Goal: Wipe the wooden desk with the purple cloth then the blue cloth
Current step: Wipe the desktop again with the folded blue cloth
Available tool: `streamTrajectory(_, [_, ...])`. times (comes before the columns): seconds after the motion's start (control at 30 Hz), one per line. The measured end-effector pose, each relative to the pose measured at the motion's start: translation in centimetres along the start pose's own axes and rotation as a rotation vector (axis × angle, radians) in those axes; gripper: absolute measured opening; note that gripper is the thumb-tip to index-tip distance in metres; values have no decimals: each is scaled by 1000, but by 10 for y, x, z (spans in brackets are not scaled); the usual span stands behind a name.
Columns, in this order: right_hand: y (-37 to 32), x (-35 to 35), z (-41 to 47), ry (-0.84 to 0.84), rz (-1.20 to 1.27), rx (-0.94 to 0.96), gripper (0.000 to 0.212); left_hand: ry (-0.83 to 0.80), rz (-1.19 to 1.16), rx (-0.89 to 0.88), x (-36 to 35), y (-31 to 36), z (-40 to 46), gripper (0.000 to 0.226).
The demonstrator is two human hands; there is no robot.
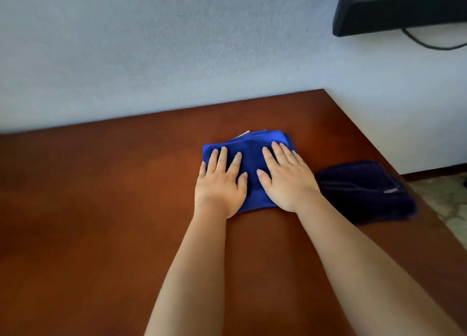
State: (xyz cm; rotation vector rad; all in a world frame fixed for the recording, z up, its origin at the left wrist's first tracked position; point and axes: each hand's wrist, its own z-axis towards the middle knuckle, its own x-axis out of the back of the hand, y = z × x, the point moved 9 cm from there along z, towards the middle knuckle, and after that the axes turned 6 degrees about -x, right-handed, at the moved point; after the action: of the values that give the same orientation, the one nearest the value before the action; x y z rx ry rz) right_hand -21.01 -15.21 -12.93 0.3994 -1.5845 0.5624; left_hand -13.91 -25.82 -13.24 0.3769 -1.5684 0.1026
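A folded bright blue cloth lies flat on the reddish-brown wooden desk, near its far right part. My left hand presses palm-down on the cloth's left half, fingers spread. My right hand presses flat on its right half in the same way. A dark purple cloth lies folded on the desk just right of my right wrist, close to the desk's right edge, apart from both hands.
The desk's back edge meets a pale blue wall. A black monitor with a dangling cable hangs at the top right. Beyond the desk's right edge, patterned floor shows below.
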Motion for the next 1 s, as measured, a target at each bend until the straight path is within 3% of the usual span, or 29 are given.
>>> streamTrajectory(0.33, [-8,-3,-87,5,23,52,63,0,1,48,-8,20,-92,56])
streamTrajectory(1.0, [-5,0,18,20,-5,-37,62,-10,3,-24,1,-11,20,55])
